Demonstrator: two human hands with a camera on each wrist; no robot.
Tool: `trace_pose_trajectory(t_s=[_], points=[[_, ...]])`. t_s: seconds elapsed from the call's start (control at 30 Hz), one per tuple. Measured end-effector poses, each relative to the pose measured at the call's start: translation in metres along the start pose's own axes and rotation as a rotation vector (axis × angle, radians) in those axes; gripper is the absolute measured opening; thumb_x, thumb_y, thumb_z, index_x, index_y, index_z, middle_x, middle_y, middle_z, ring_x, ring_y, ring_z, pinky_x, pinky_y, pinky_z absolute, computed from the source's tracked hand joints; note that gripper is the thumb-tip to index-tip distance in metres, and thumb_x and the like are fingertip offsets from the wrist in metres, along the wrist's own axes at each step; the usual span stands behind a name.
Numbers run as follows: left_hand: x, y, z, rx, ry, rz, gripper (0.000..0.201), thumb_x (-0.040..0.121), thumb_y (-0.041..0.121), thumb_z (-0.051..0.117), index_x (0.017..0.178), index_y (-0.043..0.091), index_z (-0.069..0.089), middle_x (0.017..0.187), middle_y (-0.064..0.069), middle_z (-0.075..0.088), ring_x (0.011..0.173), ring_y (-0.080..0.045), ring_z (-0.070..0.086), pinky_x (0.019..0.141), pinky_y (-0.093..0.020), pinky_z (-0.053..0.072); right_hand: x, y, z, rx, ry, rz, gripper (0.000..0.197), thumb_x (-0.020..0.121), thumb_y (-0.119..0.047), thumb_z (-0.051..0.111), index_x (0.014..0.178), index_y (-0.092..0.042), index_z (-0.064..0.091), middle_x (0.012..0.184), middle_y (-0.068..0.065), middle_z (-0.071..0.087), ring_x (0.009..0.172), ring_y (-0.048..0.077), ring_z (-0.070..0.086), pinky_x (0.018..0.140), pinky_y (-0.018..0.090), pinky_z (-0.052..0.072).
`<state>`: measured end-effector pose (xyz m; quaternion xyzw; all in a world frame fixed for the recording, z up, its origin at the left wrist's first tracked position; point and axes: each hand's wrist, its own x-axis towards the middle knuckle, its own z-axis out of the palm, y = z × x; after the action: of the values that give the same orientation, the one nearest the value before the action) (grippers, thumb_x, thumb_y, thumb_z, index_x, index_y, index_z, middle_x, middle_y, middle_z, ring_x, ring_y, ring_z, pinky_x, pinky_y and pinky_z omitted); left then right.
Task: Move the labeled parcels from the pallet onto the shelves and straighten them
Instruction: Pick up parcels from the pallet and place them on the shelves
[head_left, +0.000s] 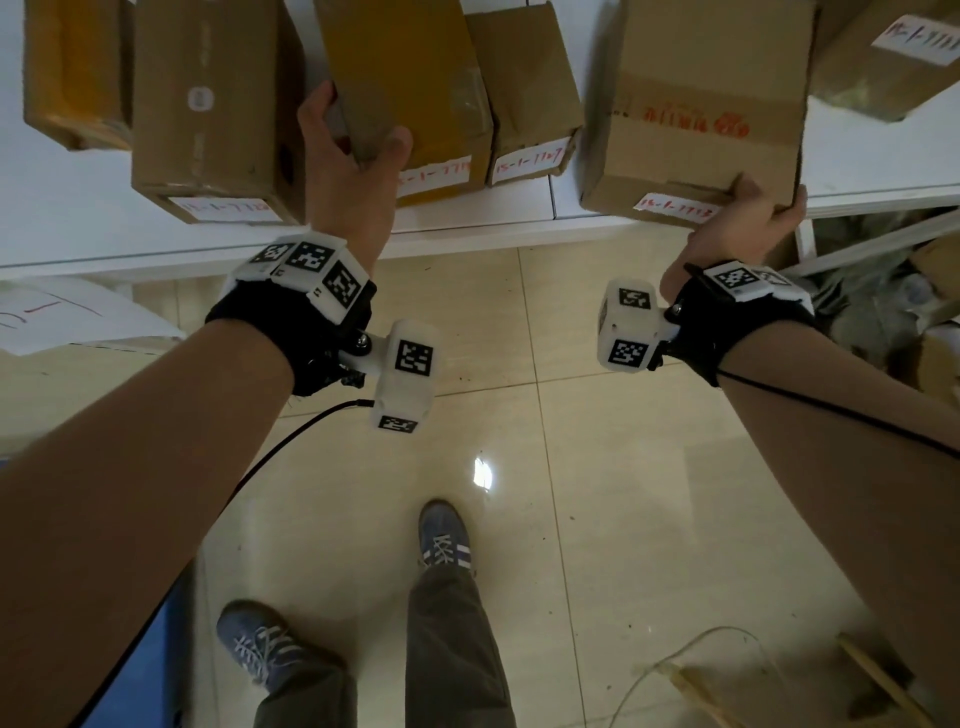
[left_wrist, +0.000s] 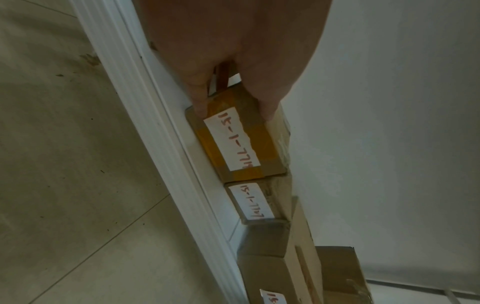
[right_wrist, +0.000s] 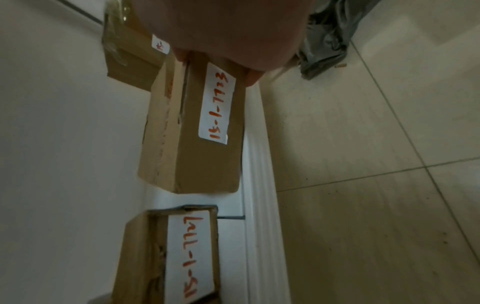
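Note:
Several labelled cardboard parcels stand along a white shelf (head_left: 467, 234). My left hand (head_left: 358, 135) grips the near left corner of a yellow-taped parcel (head_left: 415, 78), thumb on top and fingers down its left side. In the left wrist view that hand (left_wrist: 233, 102) pinches the same parcel (left_wrist: 239, 144) above its white label. My right hand (head_left: 753, 208) holds the near right corner of a large brown parcel (head_left: 701, 104) with red print. The right wrist view has this hand (right_wrist: 218, 65) over the labelled end of that parcel (right_wrist: 197, 127), which juts slightly past the shelf edge.
A small parcel (head_left: 524, 93) sits between the two held ones. Two more parcels (head_left: 213, 104) (head_left: 72, 73) stand to the left and another (head_left: 893, 52) at the far right. Grey bags (head_left: 883, 291) lie lower right. My feet stand on tiled floor (head_left: 571, 467).

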<state>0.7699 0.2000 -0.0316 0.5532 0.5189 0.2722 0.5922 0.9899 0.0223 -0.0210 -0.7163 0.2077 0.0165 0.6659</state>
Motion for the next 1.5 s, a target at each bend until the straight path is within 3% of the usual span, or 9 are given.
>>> trace_pose_trajectory(t_s=[0.2,0.37,0.5,0.67,1.0,1.17,1.3,1.4,1.5], points=[[0.004,0.000,0.010,0.232,0.078,0.017,0.081,0.076,0.063,0.065,0.147,0.042,0.030,0.129,-0.005,0.038,0.110,-0.026,0.057,0.095,-0.038,0.053,-0.004,-0.011,0.014,-0.165,-0.051,0.038,0.046,0.091,-0.028,0.066,0.125,-0.006,0.044,0.122,0.012,0.051,0.083,0.016,0.050,0.077,0.030,0.038],[0.015,0.019,0.026,0.257,-0.059,0.012,0.092,0.067,0.076,0.056,0.149,0.041,0.034,0.136,0.002,0.054,0.116,-0.023,0.060,0.099,-0.044,0.052,-0.009,-0.019,0.023,-0.243,-0.252,0.174,0.047,0.091,-0.036,0.060,0.132,-0.019,0.047,0.132,0.012,0.051,0.093,0.022,0.060,0.079,0.035,0.058],[0.025,0.037,0.038,0.135,-0.123,-0.035,0.088,0.081,0.046,0.065,0.155,0.024,0.024,0.132,-0.007,0.060,0.097,-0.018,0.069,0.086,-0.038,0.059,-0.006,-0.018,0.033,0.059,-0.380,0.199,0.048,0.096,-0.009,0.048,0.144,-0.008,0.041,0.113,0.013,0.062,0.081,0.023,0.068,0.072,0.028,0.060],[0.028,0.043,0.036,-0.019,-0.154,-0.104,0.093,0.081,0.034,0.069,0.156,0.014,0.018,0.137,-0.008,0.055,0.116,-0.018,0.058,0.090,-0.022,0.048,-0.015,-0.016,0.038,0.099,-0.503,0.216,0.050,0.096,-0.013,0.052,0.145,-0.013,0.040,0.124,0.007,0.061,0.107,0.022,0.069,0.092,0.032,0.056],[-0.033,0.010,-0.010,-0.045,-0.252,-0.204,0.019,0.096,0.018,0.061,0.114,0.014,0.064,0.106,0.002,0.066,0.099,-0.016,0.069,0.086,-0.022,0.052,-0.069,0.032,0.012,-0.164,-0.561,0.189,0.033,0.092,-0.013,0.051,0.122,-0.002,0.058,0.083,0.007,0.068,0.066,0.017,0.061,0.059,0.026,0.048],[-0.036,-0.006,-0.055,0.156,0.171,0.296,0.011,0.092,0.024,0.055,0.093,0.014,0.060,0.082,0.001,0.064,0.066,-0.008,0.061,0.063,-0.023,0.052,-0.112,0.054,0.018,-0.217,-0.674,0.179,0.021,0.092,-0.013,0.053,0.110,-0.006,0.060,0.069,0.003,0.068,0.057,0.016,0.056,0.055,0.026,0.043],[-0.027,-0.003,-0.110,0.371,0.619,0.479,0.025,0.085,0.038,0.052,0.091,0.013,0.051,0.092,0.000,0.047,0.079,-0.019,0.050,0.075,-0.023,0.046,-0.158,0.054,0.036,-0.212,-0.858,0.157,0.006,0.093,-0.012,0.056,0.097,-0.011,0.061,0.072,0.007,0.064,0.055,0.017,0.053,0.050,0.024,0.040],[-0.015,-0.009,-0.144,0.464,0.575,0.278,0.022,0.088,0.034,0.055,0.103,0.018,0.054,0.102,0.002,0.041,0.078,-0.002,0.045,0.072,-0.008,0.040,-0.197,0.049,0.059,-0.236,-1.027,-0.031,0.002,0.091,-0.016,0.062,0.092,-0.014,0.063,0.078,0.004,0.064,0.060,0.015,0.055,0.053,0.026,0.044],[-0.001,-0.014,-0.150,0.453,0.367,0.079,0.031,0.092,0.020,0.051,0.122,0.013,0.053,0.110,-0.006,0.053,0.070,0.005,0.046,0.064,-0.002,0.040,-0.228,0.052,0.082,-0.381,-1.192,-0.587,0.020,0.081,-0.027,0.064,0.101,-0.023,0.066,0.107,0.005,0.061,0.094,0.013,0.059,0.082,0.026,0.049]])
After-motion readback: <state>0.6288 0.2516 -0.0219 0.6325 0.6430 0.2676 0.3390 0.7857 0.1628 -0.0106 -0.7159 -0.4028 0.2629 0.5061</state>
